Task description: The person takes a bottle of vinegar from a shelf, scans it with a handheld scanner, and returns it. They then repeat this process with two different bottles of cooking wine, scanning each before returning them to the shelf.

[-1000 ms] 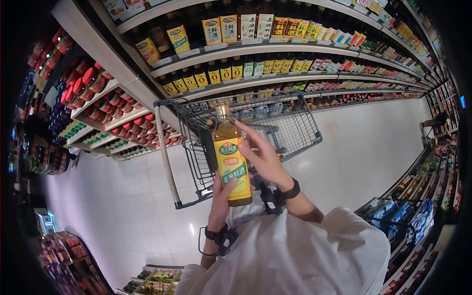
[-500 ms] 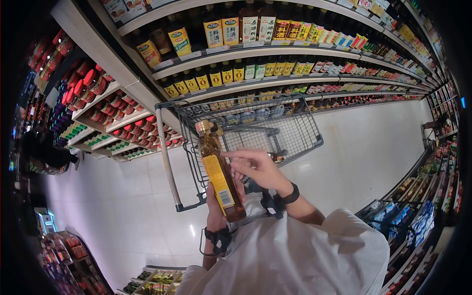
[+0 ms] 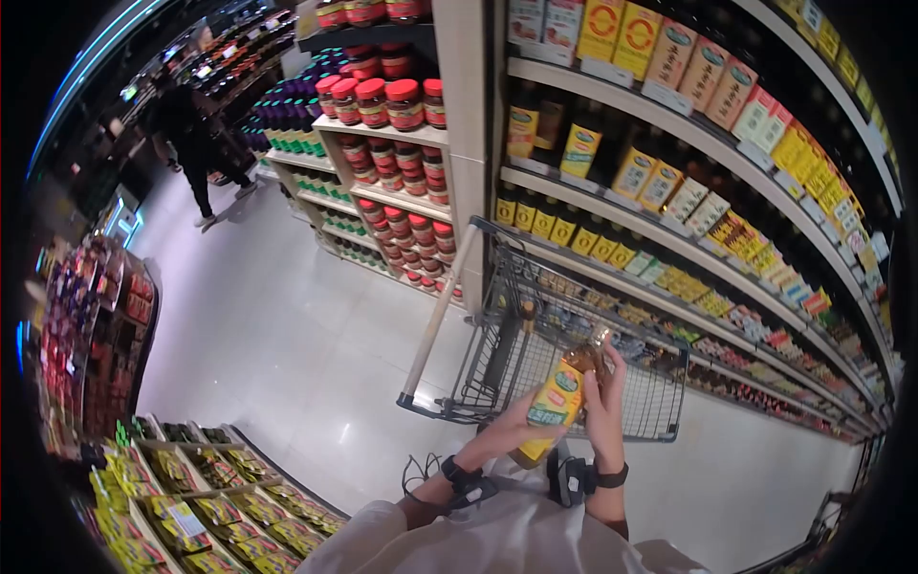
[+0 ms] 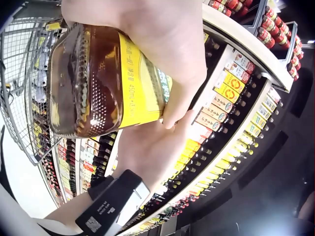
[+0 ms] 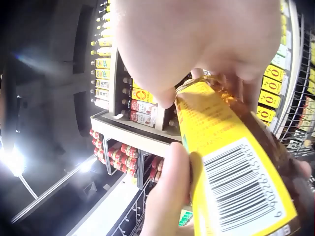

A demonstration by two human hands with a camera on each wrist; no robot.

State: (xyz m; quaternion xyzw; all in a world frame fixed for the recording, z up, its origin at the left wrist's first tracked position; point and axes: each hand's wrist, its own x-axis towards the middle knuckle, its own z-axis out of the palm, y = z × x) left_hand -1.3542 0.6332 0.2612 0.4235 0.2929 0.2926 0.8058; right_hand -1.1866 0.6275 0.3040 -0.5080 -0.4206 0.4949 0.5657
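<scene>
A glass bottle of amber liquid (image 3: 557, 394) with a yellow and green label is held tilted in front of the body, over the near side of the shopping cart. My left hand (image 3: 512, 430) grips its lower part, thumb across the label. Higher up, my right hand (image 3: 604, 411) holds the shoulder and neck, thumb in front and fingers behind. The left wrist view shows the dotted glass base of the bottle (image 4: 98, 93) beside the left hand (image 4: 152, 29). In the right wrist view, a barcode (image 5: 243, 187) shows on the label below the right hand (image 5: 197, 44).
The wire shopping cart (image 3: 669, 421) stands just beyond the hands, its handle (image 3: 440, 316) to the left. Shelves of bottles (image 3: 631, 177) run along the right. Red-lidded jars (image 3: 402, 105) fill a shelf end. A bin of packets (image 3: 220, 507) stands lower left; a person (image 3: 186, 134) is farther off.
The head view has swung left. The bottle turned to its barcode side, then back so its front label faces up, now tilted right. My right hand went from touching its side to holding its upper part.
</scene>
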